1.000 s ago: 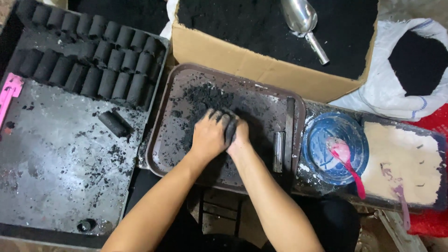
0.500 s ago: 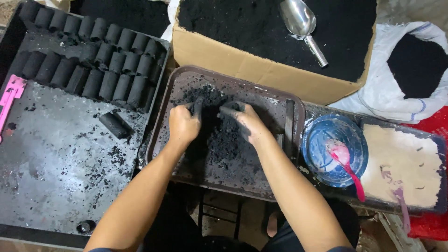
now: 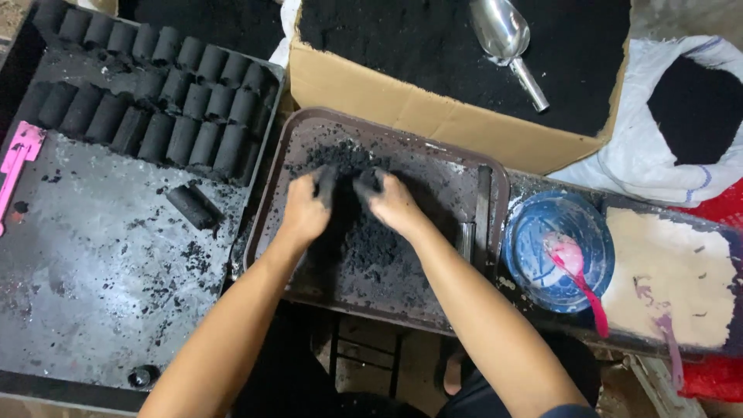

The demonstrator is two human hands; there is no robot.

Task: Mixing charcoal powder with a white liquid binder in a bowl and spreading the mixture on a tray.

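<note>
While both hands work inside the brown tray (image 3: 294,147), the left hand (image 3: 306,210) is curled shut around a clump of black powder (image 3: 364,232), its blackened fingertips (image 3: 325,179) pointing away from the person. The right hand (image 3: 392,203) is likewise closed on a lump of the same dark material, fingers bent inward and soiled black. The two hands sit side by side, near each other but apart, over the middle of the tray.

The black powder lies spread across the tray floor, thickest beneath and just beyond the hands. A dark metal tube mould (image 3: 482,207) rests along the tray's right edge, with a shorter piece (image 3: 465,240) beside it.

Behind the tray stands an open cardboard box (image 3: 433,128) filled with black powder, with a metal scoop (image 3: 507,42) lying on top. To the right of the box is a white sack (image 3: 658,159), open, with dark contents showing.

On the person's left, a dark metal sheet (image 3: 93,294) carries rows of black cylindrical briquettes (image 3: 155,128) along its far edge. One single briquette (image 3: 193,207) lies apart from the rows, nearer the tray. A pink tool (image 3: 17,159) rests at the sheet's left edge.

To the right of the tray sits a blue bowl (image 3: 534,232) holding a pink spoon (image 3: 576,275), beside a container of pale powder (image 3: 669,279).
</note>
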